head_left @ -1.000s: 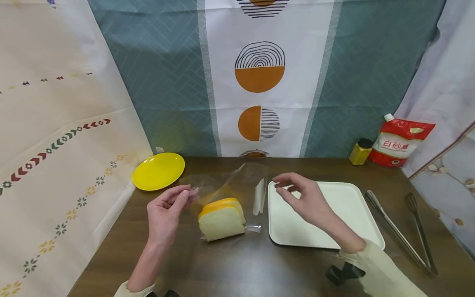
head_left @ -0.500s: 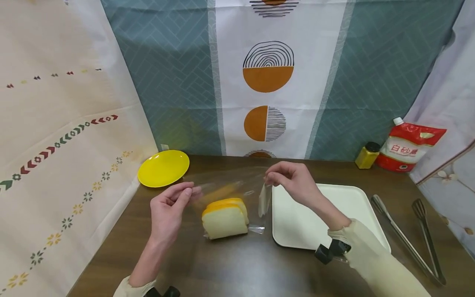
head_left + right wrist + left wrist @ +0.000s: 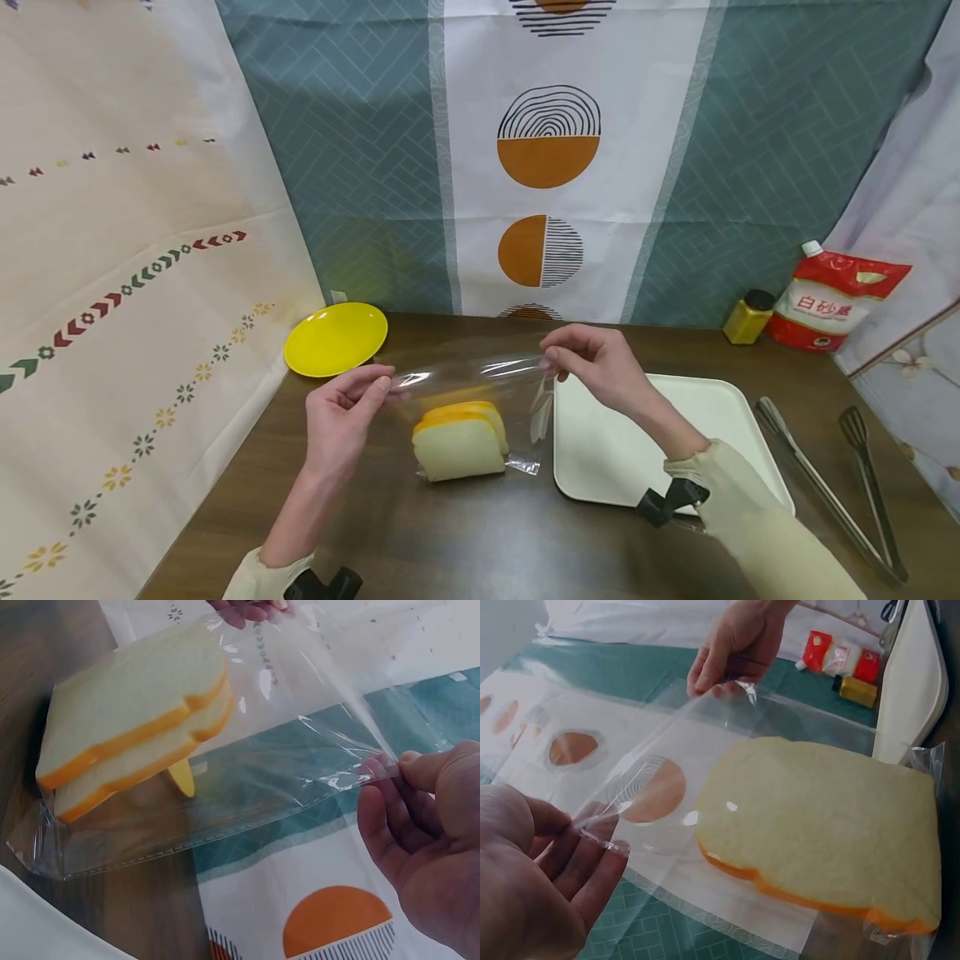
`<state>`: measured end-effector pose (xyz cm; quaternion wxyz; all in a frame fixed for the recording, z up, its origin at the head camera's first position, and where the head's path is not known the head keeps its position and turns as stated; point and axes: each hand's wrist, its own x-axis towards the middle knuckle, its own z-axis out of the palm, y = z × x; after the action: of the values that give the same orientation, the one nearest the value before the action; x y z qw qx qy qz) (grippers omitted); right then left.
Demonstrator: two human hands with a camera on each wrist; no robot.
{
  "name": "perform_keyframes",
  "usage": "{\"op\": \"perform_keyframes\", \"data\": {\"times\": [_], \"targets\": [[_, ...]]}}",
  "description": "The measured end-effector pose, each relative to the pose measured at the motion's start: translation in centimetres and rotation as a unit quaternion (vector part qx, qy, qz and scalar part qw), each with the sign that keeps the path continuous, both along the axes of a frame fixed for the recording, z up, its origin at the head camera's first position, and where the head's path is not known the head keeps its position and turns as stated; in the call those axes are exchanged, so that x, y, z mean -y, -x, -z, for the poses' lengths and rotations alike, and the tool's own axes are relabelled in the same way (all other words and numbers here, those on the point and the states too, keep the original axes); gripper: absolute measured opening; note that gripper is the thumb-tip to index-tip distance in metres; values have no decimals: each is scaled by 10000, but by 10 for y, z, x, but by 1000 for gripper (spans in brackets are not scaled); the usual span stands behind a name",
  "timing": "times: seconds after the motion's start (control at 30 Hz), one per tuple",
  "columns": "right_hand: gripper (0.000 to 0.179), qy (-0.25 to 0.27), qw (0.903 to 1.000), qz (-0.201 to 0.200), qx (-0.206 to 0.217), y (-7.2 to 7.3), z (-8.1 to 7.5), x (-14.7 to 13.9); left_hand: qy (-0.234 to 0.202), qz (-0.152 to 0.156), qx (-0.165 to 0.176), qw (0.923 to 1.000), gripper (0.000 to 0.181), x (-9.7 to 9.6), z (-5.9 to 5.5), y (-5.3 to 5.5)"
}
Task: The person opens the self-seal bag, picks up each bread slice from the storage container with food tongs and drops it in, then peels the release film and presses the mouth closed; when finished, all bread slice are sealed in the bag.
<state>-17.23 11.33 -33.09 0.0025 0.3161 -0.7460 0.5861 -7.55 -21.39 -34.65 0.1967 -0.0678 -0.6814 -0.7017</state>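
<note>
Two slices of bread [image 3: 459, 450] with orange crust stand inside a clear plastic bag [image 3: 300, 772], low in it, over the brown table. The left hand [image 3: 341, 417] pinches the bag's mouth at its left corner between thumb and fingers. At the other corner, the right hand [image 3: 600, 371] pinches the rim the same way. Between them the film is stretched into a taut upper edge. In the left wrist view the front bread slice [image 3: 825, 825] fills much of the bag; the right wrist view shows both slices [image 3: 135, 697] one behind the other.
A yellow plate [image 3: 336, 340] lies at the back left. The white tray [image 3: 667, 442] is right of the bag, under the right forearm. Metal tongs [image 3: 825, 496] lie farther right. A black-lidded yellow jar [image 3: 747, 321] and a red-and-white sugar pouch [image 3: 828, 308] stand at the back right.
The right hand, apart from the bag with fingers spread one second ago, has come to its right corner and taken hold. The bag's mouth is now pulled taut. The left hand keeps its grip.
</note>
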Motion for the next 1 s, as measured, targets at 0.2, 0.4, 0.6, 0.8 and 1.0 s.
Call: {"op": "perform_keyframes", "data": {"times": [0.2,0.4,0.6,0.8,1.0], "targets": [[18,178,9996,-191,55,4,4,-3,104,354,-194,9991,18,6,1,4],[19,278,9988,-399,108,5,4,-5,174,567,-317,9977,17,10,1,5],[21,291,9983,-487,92,4,4,-7,241,619,-379,9971,16,11,0,4],[19,366,9977,-568,72,5,4,-8,275,550,-442,9971,14,10,2,6],[14,287,9983,-504,-76,4,5,-9,257,576,-592,9962,13,10,3,8]]}}
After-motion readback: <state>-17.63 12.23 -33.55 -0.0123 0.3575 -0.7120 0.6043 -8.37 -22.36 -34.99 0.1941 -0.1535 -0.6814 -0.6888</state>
